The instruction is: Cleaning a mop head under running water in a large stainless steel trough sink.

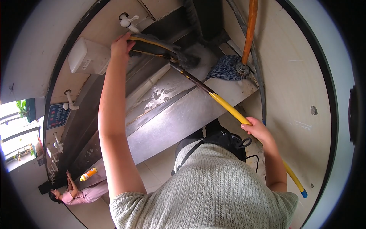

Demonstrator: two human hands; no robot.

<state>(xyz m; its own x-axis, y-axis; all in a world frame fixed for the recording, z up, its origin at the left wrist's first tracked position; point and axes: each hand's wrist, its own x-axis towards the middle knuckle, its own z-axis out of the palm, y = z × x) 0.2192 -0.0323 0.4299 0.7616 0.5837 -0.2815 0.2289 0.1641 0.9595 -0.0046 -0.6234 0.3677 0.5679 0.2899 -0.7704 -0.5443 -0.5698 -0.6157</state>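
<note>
My left hand (121, 46), arm stretched out over the metal trough (167, 126), closes on the far end of a long-handled cleaning tool's head. That head (152, 42) has yellow edges and a dark middle, with grey, wet-looking material along it; I cannot tell whether it is a broom or a mop. My right hand (256, 129) is closed round the tool's yellow handle (228, 107). The handle slants down to the right, passes behind my right forearm and ends in a blue tip. Just above my left hand, a white tap (129, 23) sticks out from the wall.
A grey strand mop (228, 68) with an orange handle (249, 34) stands in the trough at right. A white box (87, 57) hangs on the left wall near another tap (70, 101). Further left, a yellow bottle (88, 174) lies near a person in pink (82, 194).
</note>
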